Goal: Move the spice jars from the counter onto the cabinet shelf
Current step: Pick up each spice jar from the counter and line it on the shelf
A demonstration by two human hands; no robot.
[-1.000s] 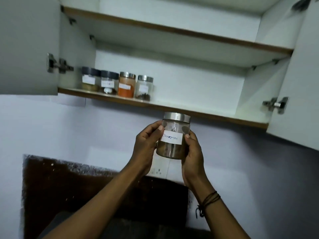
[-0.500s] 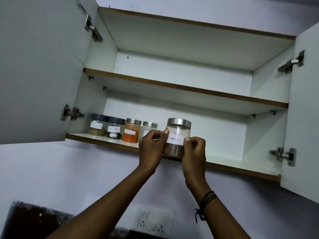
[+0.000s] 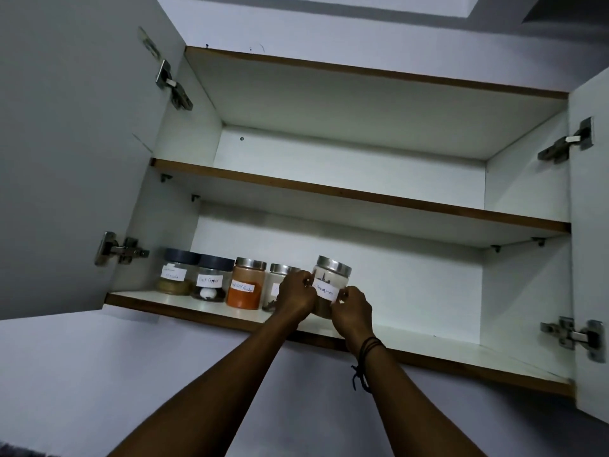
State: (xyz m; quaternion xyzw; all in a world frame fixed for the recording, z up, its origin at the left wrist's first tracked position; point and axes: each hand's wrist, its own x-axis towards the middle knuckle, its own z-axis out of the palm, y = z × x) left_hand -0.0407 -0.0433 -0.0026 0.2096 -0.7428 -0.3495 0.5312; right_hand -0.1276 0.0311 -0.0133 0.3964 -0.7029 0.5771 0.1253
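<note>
Held jar: a steel-lidded spice jar with a white handwritten label, brown contents at the bottom; it sits at the level of the lower shelf, just right of the row of jars — whether its base already touches the board cannot be told, since the hands cover it.
Left hand: fingers curled round the jar's left side, thumb up near the lid.
Right hand: fingers curled round the jar's right side, fingertips at the label's edge; a dark cord bracelet is on this wrist.
Row on the shelf: four jars stand upright side by side at the left end — a dark-lidded jar with tan powder, a second dark-lidded jar with something white inside, an orange-powder jar with a steel lid, and a steel-lidded jar partly hidden behind the left hand.
Cabinet: both doors are swung open, the left door and the right door, with metal hinges showing; the upper shelf runs across above the jars.
Surroundings: pale wall below the cabinet.
</note>
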